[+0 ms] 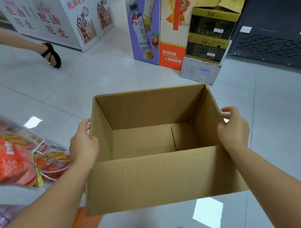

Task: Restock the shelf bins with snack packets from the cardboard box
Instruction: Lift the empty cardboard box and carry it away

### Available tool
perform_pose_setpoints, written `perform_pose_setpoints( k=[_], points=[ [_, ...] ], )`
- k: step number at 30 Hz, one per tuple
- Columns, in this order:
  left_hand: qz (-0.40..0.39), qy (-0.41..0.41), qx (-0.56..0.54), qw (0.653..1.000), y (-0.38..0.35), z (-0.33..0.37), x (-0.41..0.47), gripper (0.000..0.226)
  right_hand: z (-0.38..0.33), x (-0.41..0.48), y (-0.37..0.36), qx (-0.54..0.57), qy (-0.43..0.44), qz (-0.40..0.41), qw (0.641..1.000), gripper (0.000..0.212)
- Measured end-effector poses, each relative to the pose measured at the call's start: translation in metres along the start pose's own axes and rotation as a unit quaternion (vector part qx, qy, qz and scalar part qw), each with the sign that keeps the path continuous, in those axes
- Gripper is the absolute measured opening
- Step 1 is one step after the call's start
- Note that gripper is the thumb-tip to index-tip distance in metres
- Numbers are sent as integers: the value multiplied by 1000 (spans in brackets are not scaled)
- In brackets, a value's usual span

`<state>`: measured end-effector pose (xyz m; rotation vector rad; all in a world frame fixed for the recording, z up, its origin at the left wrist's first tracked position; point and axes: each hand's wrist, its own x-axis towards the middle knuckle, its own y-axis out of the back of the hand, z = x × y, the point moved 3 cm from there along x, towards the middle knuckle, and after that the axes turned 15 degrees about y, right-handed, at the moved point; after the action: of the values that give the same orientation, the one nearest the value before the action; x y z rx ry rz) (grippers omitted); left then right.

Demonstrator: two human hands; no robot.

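On one cardboard box, two hands

Glossy pale floor tiles all around. At the back left, white cartons printed with red characters. Next, a purple carton with a drink picture, just beside an orange-and-cream carton with a cartoon monkey. Further right, yellow-and-black cartons stacked on a white box. Dark vented cabinet at the back right. At left, a bare leg ending in a black sandal.
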<state>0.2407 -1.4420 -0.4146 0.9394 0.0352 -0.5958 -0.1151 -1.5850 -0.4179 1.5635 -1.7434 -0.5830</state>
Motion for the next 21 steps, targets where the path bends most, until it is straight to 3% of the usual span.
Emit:
perform_pose_setpoints(
  k=[14,21],
  points=[
    [-105,-73,21,992,49,294,-124,53,-28,119,305,-38,-97,28,994,39],
    [-137,-141,-2,980,42,407,-149,50,-25,168,386,-52,-113,77,989,38]
  ],
)
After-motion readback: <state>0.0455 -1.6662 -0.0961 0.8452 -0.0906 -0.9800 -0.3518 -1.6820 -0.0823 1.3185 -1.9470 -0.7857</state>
